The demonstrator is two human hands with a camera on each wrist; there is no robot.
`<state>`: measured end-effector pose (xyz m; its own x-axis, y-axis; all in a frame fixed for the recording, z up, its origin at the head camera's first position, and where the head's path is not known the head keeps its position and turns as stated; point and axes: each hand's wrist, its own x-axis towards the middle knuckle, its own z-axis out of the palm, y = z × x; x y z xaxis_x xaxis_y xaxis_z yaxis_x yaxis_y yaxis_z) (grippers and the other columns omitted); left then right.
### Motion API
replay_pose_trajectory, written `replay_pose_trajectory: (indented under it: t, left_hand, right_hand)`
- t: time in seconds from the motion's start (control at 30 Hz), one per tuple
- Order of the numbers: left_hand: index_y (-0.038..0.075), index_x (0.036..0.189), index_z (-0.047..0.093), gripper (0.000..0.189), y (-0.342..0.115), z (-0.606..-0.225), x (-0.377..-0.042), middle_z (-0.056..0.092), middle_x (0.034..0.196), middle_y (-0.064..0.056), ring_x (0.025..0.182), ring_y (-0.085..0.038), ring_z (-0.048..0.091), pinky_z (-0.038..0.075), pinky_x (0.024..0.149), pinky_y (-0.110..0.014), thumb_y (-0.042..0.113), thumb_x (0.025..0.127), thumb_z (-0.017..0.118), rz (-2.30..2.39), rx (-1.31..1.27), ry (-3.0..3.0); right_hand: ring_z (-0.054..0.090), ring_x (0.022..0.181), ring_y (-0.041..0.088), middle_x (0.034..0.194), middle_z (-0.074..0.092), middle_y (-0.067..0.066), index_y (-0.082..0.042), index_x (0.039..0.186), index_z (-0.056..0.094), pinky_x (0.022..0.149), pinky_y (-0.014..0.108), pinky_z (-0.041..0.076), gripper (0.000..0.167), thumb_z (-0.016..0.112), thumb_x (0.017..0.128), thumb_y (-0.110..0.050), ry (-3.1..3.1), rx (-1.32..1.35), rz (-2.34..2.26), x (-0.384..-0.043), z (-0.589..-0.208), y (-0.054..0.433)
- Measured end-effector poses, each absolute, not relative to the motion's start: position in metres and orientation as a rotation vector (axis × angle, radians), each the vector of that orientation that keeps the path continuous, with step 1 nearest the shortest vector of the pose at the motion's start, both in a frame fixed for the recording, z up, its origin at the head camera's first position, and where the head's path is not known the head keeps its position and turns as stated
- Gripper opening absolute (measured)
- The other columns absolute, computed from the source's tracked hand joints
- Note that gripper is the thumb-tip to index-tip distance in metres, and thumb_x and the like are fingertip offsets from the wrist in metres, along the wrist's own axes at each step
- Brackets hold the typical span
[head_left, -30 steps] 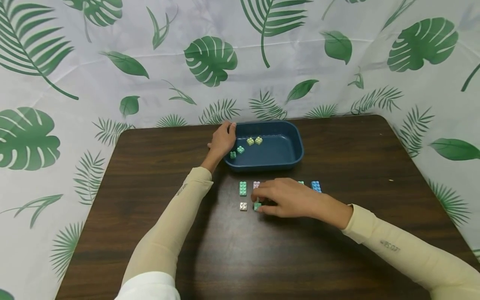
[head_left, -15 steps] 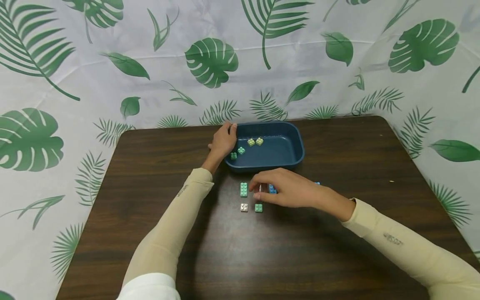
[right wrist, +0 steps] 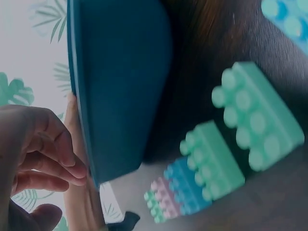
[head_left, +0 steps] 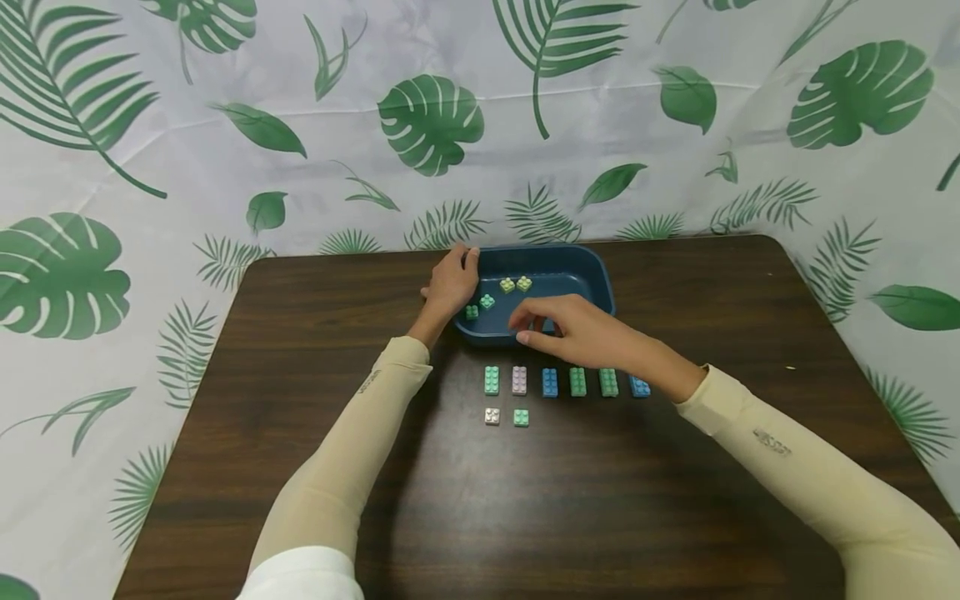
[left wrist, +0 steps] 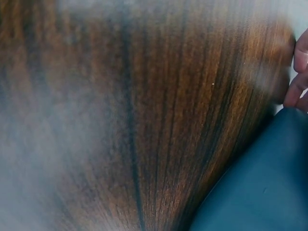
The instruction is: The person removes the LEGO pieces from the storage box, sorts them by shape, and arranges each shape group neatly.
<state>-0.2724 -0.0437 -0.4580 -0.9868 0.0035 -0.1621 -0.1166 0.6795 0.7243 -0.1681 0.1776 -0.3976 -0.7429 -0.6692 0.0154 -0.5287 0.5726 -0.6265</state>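
My left hand [head_left: 452, 282] grips the left end of a dark blue tray [head_left: 491, 340] at the back of the table; its fingertips show at the tray's edge in the left wrist view. Over the tray's front rim hovers my right hand [head_left: 577, 329], fingers loosely bent, with nothing visible between them. Inside the tray's left part lie two yellow toy bricks [head_left: 507, 285], a light green brick [head_left: 487, 301] and a darker green brick [head_left: 472, 312]. The right hand covers part of the tray's front right.
In front of the tray runs a row of longer bricks: a light green one [head_left: 491, 381], a pink one [head_left: 519, 381], a blue one [head_left: 550, 382] and several others. Nearer lie a small beige brick [head_left: 492, 416] and a small green brick [head_left: 521, 418]. A leaf-print cloth [head_left: 300, 192] hangs behind.
My right hand has left the small green brick, now on the table beside the beige one, and moved back over the row to the tray. The left hand stays on the tray.
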Motion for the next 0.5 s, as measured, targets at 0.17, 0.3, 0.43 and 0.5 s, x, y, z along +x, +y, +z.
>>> replay_pose_trajectory:
  t: [0.17,0.3,0.43,0.5]
  left_hand:
    - [0.022,0.131,0.057,0.042,-0.043,-0.457,-0.274,0.065,0.138,-0.009,0.136,-0.037,0.058,0.023,0.117,-0.075,0.052,0.114,0.033,1.177,-0.113,2.741]
    - [0.021,0.130,0.058,0.040,-0.044,-0.456,-0.274,0.065,0.138,-0.010,0.136,-0.037,0.058,0.022,0.117,-0.076,0.050,0.114,0.034,1.187,-0.122,2.735]
    - [0.023,0.128,0.058,0.040,-0.043,-0.463,-0.281,0.065,0.138,-0.008,0.137,-0.036,0.058,0.023,0.116,-0.076,0.052,0.114,0.035,1.177,-0.140,2.724]
    - [0.024,0.128,0.058,0.041,-0.043,-0.463,-0.281,0.065,0.139,-0.008,0.138,-0.035,0.057,0.022,0.116,-0.075,0.054,0.113,0.034,1.183,-0.146,2.716]
  right_hand:
    - [0.065,0.087,0.010,0.112,0.074,-0.008,-0.022,0.125,0.070,0.068,0.031,0.052,0.021,0.064,0.108,-0.032,2.628,-1.010,-0.947,-0.184,-0.409,0.179]
    - [0.064,0.088,0.011,0.113,0.075,-0.005,-0.021,0.126,0.070,0.067,0.031,0.051,0.022,0.063,0.108,-0.031,2.654,-1.022,-0.973,-0.196,-0.416,0.177]
    - [0.065,0.092,0.013,0.117,0.074,-0.002,-0.016,0.127,0.070,0.068,0.033,0.050,0.024,0.063,0.108,-0.030,2.668,-1.019,-0.970,-0.207,-0.422,0.177]
    - [0.066,0.094,0.015,0.117,0.074,0.000,-0.014,0.127,0.070,0.069,0.034,0.050,0.025,0.063,0.108,-0.029,2.688,-1.006,-0.964,-0.213,-0.425,0.177]
